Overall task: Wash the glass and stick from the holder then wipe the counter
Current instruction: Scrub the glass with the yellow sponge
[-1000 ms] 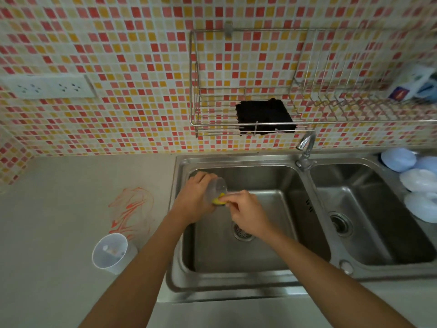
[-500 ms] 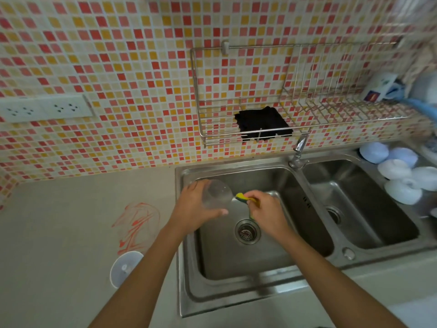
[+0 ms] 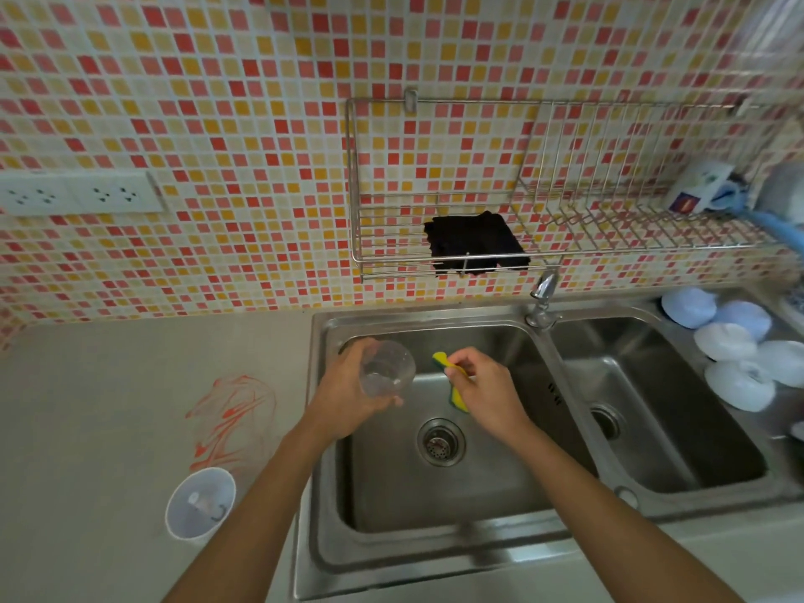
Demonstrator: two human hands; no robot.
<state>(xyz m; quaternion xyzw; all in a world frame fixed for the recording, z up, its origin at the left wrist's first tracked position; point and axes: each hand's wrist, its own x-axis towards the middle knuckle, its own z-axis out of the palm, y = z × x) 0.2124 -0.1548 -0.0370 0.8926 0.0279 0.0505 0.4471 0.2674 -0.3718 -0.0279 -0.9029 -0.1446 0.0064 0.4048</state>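
Glass (image 3: 386,371) in left hand (image 3: 348,396), sponge (image 3: 452,380) in right hand (image 3: 487,391).

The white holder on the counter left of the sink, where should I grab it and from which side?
Grip the holder by its outer wall just below the rim, coming from above and from the sink side. It stands upright with its round mouth open upward, so fingers can wrap the wall. The right hand holds the sponge and the left hand the glass, so free one first.
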